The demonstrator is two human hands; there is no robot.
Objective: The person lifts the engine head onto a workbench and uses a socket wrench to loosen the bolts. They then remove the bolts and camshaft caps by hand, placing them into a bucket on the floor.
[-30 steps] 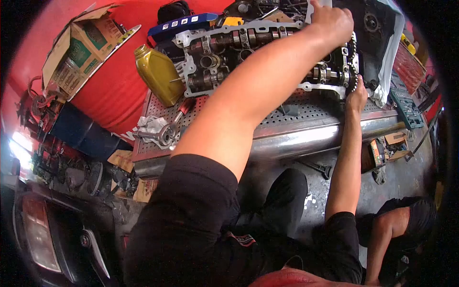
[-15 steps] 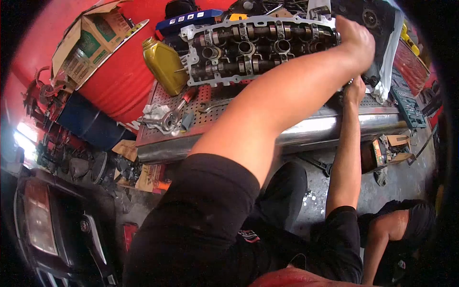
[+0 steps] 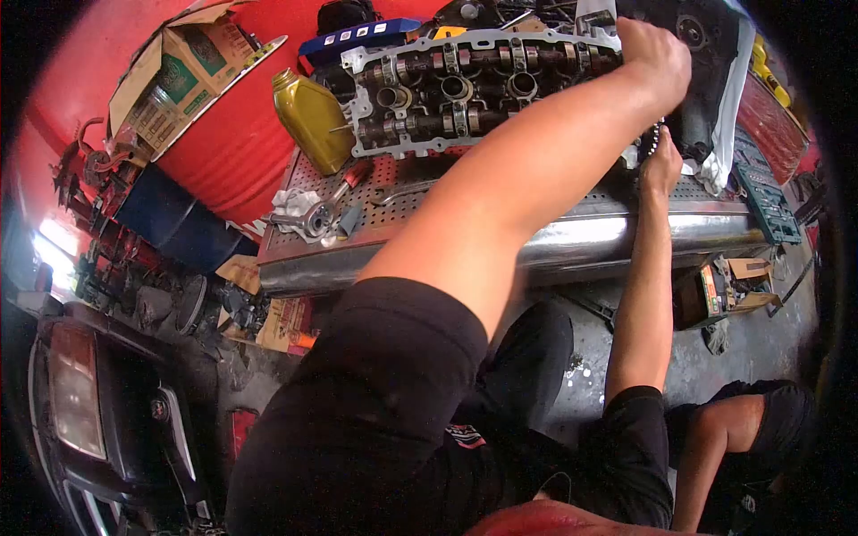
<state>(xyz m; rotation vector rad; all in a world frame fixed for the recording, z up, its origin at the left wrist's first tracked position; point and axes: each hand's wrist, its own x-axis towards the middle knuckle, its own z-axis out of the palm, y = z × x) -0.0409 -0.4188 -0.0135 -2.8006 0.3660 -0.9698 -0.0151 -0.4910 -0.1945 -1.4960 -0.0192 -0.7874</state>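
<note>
A cylinder head (image 3: 393,130) with its camshafts and caps exposed lies on the perforated metal bench (image 3: 590,201). My left arm reaches across in front of it. At the head's right end, my left hand (image 3: 660,61) is closed with the knuckles up; whatever its fingers grip is hidden. Just below, my right hand (image 3: 660,168) is closed by a short visible run of timing chain (image 3: 654,140), which rises from its fingers toward the left wrist. The rest of the chain is out of sight behind the hand and arm.
Left of the head stands a gold oil bottle (image 3: 308,121). A red-handled ratchet (image 3: 351,179), a piston with connecting rod (image 3: 315,219) and a wrench (image 3: 400,191) lie along the bench. A green socket case (image 3: 764,192) sits right. Another person's arm (image 3: 715,451) shows at lower right.
My left hand has shifted slightly up and left. More of the chain now shows above my right hand, which stays nearly in place. The camera view has moved a little.
</note>
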